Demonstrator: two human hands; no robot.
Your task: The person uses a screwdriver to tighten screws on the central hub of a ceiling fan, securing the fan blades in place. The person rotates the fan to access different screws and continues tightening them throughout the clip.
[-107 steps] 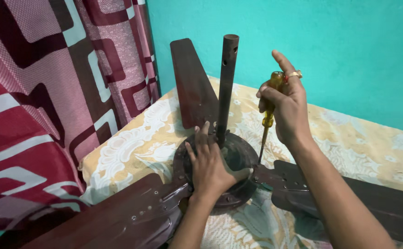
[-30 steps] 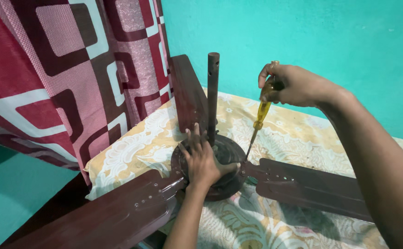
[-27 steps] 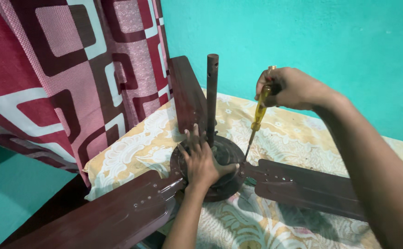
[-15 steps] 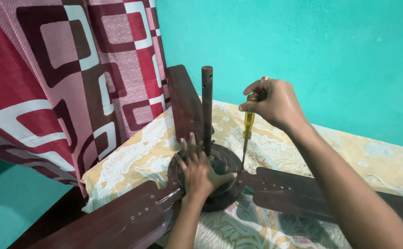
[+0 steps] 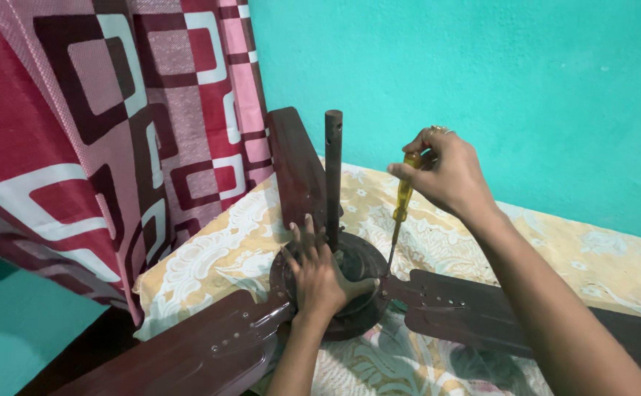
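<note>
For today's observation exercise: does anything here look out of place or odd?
Yes. A brown ceiling fan lies on a patterned cloth on a bed-like surface, rod upward. The left hand presses its hub; the right hand holds a yellow screwdriver upright at the hub's edge.

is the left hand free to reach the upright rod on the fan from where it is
Probably yes: the left hand lies flat on the fan motor housing, right beside the rod, with nothing between them.

Left hand (image 5: pixel 322 275) flat, right hand (image 5: pixel 448 172) clenched
</note>
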